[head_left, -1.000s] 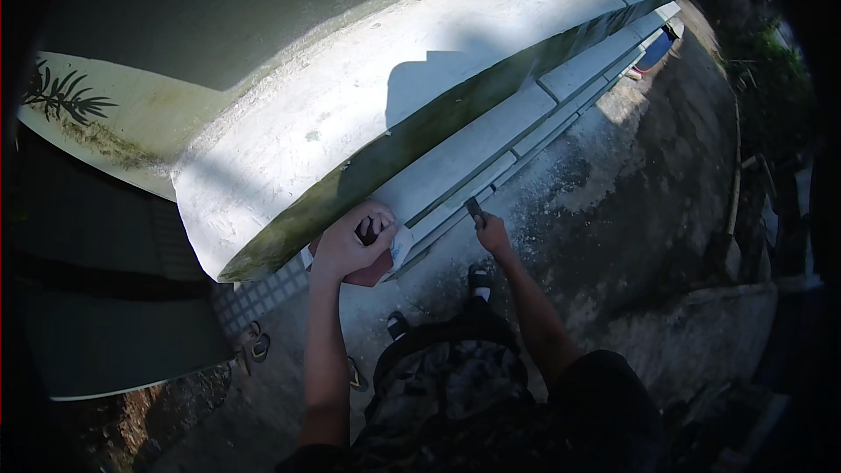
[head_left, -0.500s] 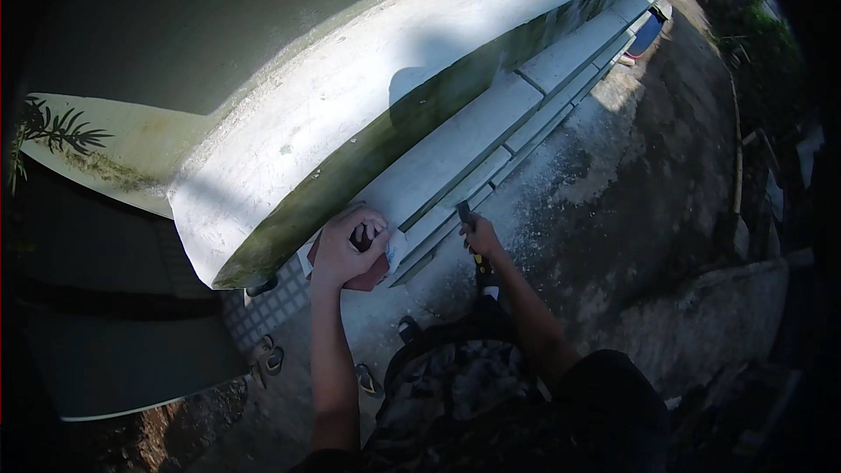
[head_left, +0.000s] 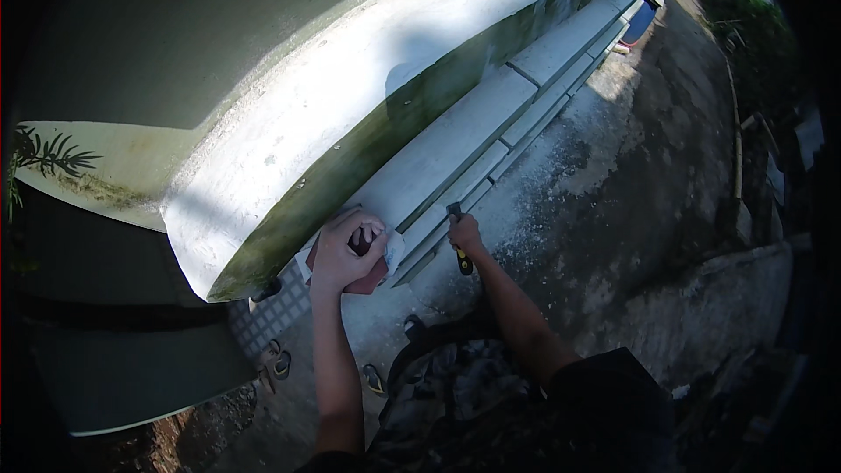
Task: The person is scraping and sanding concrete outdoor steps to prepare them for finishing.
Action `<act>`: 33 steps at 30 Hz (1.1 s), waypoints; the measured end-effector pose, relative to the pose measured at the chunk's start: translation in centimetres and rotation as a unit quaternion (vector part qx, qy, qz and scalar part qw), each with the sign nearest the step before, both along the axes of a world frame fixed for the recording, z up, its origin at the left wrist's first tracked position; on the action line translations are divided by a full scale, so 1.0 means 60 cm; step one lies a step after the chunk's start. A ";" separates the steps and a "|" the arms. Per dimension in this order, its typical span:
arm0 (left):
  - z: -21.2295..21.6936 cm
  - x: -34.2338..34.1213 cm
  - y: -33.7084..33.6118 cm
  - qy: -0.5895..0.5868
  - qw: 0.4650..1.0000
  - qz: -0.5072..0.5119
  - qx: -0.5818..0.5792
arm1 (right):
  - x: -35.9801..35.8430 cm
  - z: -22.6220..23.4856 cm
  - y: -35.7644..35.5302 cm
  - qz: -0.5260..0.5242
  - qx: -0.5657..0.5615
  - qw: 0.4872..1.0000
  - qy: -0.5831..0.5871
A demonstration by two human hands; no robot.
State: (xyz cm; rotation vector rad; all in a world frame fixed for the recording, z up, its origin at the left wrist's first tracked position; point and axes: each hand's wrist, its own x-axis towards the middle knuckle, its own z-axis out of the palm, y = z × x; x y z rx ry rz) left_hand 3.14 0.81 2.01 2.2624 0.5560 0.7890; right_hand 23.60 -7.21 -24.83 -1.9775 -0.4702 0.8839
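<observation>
My left hand (head_left: 343,250) is closed around a reddish block wrapped with white paper (head_left: 378,273), pressed at the end of a long grey concrete moulding (head_left: 455,153). My right hand (head_left: 464,232) grips a tool with a yellow-and-black handle (head_left: 462,258), its dark tip (head_left: 454,208) touching the stepped edge of the moulding. Above the moulding runs a broad white ledge (head_left: 289,123) with a green, stained face. Both forearms come up from the lower edge.
A bare concrete floor (head_left: 631,175) stretches to the right, dusted white near the moulding. Sandals (head_left: 279,363) lie on a tiled strip at lower left. A blue container (head_left: 639,22) stands far along the wall. Plants (head_left: 44,153) show at left.
The view has shifted, so the ledge and moulding sit further right and up in the picture. Both hands remain at the moulding's near end, holding the same things.
</observation>
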 end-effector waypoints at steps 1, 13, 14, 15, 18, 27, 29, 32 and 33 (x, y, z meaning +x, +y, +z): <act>-0.001 -0.001 0.000 0.000 1.000 0.001 0.000 | -0.004 0.004 -0.002 0.001 0.000 1.000 0.000; -0.003 -0.004 0.000 -0.006 1.000 -0.003 -0.013 | -0.023 0.007 -0.008 -0.078 0.036 0.985 0.146; -0.007 -0.004 0.000 0.000 1.000 -0.001 -0.021 | -0.023 0.008 -0.006 -0.088 0.025 0.983 0.159; -0.008 -0.004 -0.005 0.006 0.999 0.001 -0.031 | -0.019 0.005 -0.006 -0.088 0.025 0.983 0.158; 0.001 -0.001 0.001 -0.005 1.000 -0.018 0.003 | -0.013 0.001 0.006 -0.086 0.067 0.972 0.209; -0.003 -0.003 -0.002 -0.002 1.000 -0.010 -0.003 | -0.023 0.012 0.018 -0.124 0.072 0.980 0.140; 0.001 0.004 -0.006 -0.002 1.000 -0.012 -0.005 | -0.001 0.004 0.032 -0.132 0.095 0.975 0.152; -0.008 -0.004 -0.001 -0.003 1.000 -0.013 -0.004 | -0.020 0.002 0.023 -0.143 0.082 0.972 0.166; -0.009 -0.007 -0.001 -0.009 1.000 -0.007 0.000 | -0.032 0.003 0.015 -0.141 0.044 0.976 0.163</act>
